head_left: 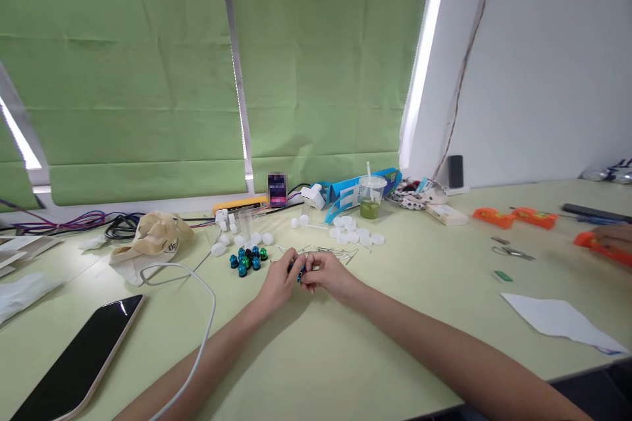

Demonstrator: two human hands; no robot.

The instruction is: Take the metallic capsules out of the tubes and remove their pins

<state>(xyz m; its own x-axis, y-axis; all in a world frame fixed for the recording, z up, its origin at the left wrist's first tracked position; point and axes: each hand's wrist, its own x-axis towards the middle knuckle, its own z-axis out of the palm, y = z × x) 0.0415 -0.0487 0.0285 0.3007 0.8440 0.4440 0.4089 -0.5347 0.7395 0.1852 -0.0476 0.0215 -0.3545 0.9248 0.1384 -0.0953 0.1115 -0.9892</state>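
At the centre of the table, my left hand (280, 281) and my right hand (328, 274) meet, fingertips almost touching. Between them is a small blue and dark piece (300, 273), mostly covered by the fingers of both hands. Just left of my left hand stands a cluster of small blue, green and dark pieces (245, 262). Thin metal sticks (340, 254) lie scattered behind my right hand. Farther back are white round caps (351, 231), with more white caps (257, 237) at the left.
A tablet or large phone (79, 355) lies front left, near a white cable (212, 316) crossing my left forearm. A drink cup (370, 200) stands behind. Scissors (516, 252), white paper (557, 318) and orange packets (536, 218) are right. Another person's hand (615, 233) shows at the right edge.
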